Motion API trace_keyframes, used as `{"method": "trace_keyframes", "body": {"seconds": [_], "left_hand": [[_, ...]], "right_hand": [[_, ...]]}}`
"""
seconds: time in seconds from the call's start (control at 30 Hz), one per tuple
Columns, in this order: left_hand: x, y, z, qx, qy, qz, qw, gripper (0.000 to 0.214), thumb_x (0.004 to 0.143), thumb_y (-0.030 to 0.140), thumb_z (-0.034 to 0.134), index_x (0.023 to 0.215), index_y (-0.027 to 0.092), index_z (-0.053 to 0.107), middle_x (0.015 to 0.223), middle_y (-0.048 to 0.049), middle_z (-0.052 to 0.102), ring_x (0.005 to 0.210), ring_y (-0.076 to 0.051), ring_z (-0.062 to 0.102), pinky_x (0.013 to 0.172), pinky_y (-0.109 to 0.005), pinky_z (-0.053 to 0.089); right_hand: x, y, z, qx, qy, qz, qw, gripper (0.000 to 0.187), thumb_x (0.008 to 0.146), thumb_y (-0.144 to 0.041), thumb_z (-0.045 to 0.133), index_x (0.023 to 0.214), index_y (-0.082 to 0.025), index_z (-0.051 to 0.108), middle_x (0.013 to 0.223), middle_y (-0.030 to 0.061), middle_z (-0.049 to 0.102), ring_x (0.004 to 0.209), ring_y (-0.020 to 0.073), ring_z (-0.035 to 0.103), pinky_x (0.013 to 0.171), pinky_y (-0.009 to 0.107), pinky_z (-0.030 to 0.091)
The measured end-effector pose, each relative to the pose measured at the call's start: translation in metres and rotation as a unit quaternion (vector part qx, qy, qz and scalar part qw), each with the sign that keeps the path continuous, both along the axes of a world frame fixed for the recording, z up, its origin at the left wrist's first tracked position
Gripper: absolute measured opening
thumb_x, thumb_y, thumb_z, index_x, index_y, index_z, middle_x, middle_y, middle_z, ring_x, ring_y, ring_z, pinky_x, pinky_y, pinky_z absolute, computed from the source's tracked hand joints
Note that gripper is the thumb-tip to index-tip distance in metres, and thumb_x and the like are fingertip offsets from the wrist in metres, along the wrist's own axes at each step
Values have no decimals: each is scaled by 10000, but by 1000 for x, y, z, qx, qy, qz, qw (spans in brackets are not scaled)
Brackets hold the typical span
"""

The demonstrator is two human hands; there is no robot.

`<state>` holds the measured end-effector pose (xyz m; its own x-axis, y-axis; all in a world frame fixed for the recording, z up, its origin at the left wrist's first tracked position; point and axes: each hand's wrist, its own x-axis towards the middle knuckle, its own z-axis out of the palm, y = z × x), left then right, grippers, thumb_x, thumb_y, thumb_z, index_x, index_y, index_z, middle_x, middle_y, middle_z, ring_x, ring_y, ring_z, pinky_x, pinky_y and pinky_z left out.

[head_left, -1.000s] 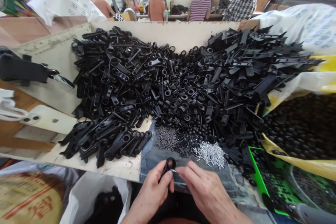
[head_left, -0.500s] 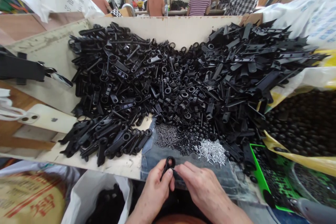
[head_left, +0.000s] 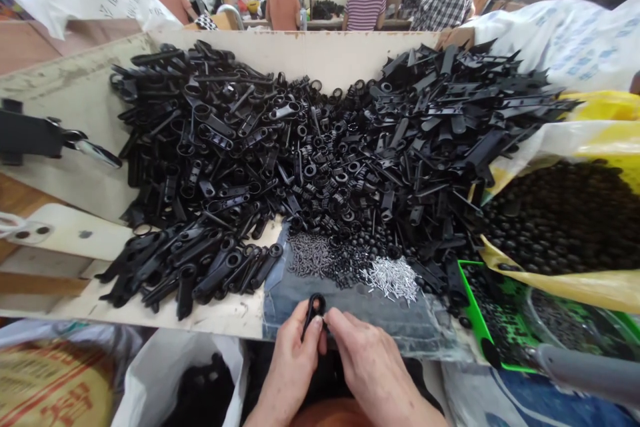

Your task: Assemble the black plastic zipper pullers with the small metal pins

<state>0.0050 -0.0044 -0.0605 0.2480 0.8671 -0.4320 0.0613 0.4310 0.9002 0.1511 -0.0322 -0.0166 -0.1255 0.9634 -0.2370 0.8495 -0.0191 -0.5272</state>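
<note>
My left hand (head_left: 295, 360) is closed around a black plastic part with a ring-shaped end (head_left: 309, 313), held upright over the table's near edge. At its right side, my right hand (head_left: 367, 350) has its thumb and fingers pinched against the part; whatever sits in them is hidden. Just beyond my hands lies a denim cloth (head_left: 295, 310). On it are a heap of silver pins (head_left: 395, 279), a heap of small dark grey pieces (head_left: 310, 255) and some small black pieces (head_left: 353, 273). Similar long black parts (head_left: 220, 270) lie in rows to the left.
Large piles of black handle-like parts (head_left: 225, 120), black rings (head_left: 340, 177) and flat pointed parts (head_left: 455, 93) fill the bin. At right are a green tray (head_left: 495, 340) and a bag of black balls (head_left: 565, 213). A phone (head_left: 90, 233) lies left; a white sack (head_left: 143, 373) stands below. Several people sit beyond.
The view has shifted slightly, so the surroundings sit further left. My right fingers have curled in closer against the black part; my left hand keeps its hold.
</note>
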Motion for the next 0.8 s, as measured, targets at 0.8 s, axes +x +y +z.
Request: {"method": "trace_keyframes", "body": {"seconds": [0.8], "left_hand": [[0,-7,-2,66,125,-35,989,401,936,533,549,1132,212,689,698,-29,706,630,-222,647,601,-293,497]], "right_hand": [[2,0,-6,-22,89,-24,996,191,1032,-163,422,976,-243,586,851,17,763,756,196,745,639,244,454]]}}
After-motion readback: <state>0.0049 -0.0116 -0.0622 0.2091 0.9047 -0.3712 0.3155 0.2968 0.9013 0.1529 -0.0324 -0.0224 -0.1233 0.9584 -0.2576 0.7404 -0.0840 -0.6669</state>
